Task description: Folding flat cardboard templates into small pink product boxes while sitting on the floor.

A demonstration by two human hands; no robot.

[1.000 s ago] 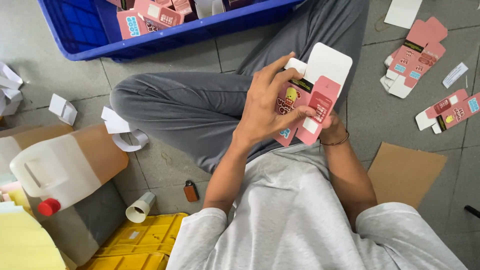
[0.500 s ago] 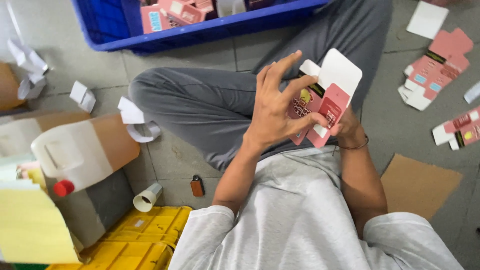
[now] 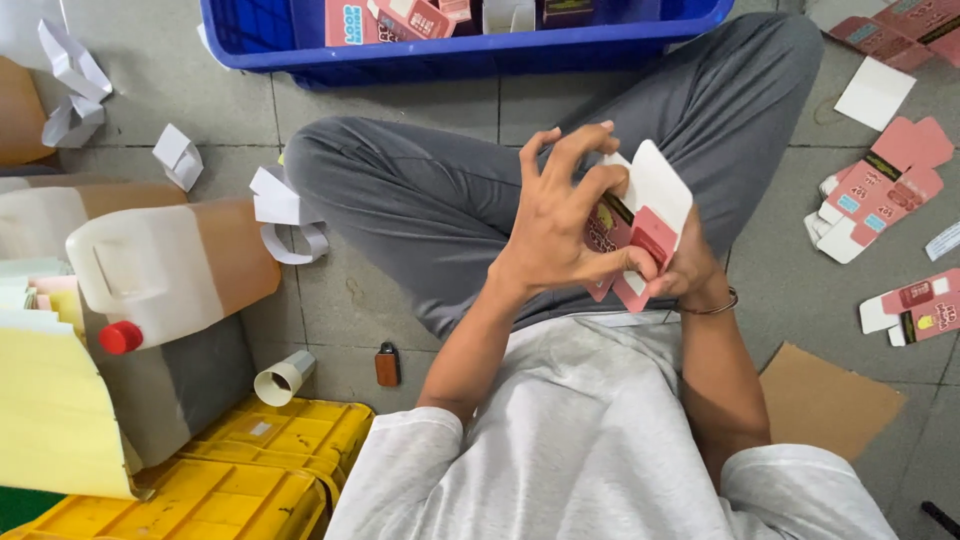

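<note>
A small pink carton [image 3: 640, 225], white flap raised, is held above the person's lap, over the grey trousers; the left hand [image 3: 560, 225] grasps its near face, thumb on the lower edge and fingers [image 3: 575, 150] spread over the top; the right hand [image 3: 690, 270] supports it from behind, largely hidden, its grip on the carton evident; flat pink cartons [image 3: 880, 190] lie on the floor to the right; a blue crate [image 3: 450, 55] stands beyond the knees; a jug [image 3: 170, 265] with red cap lies left, above yellow crates [image 3: 280, 440].
</note>
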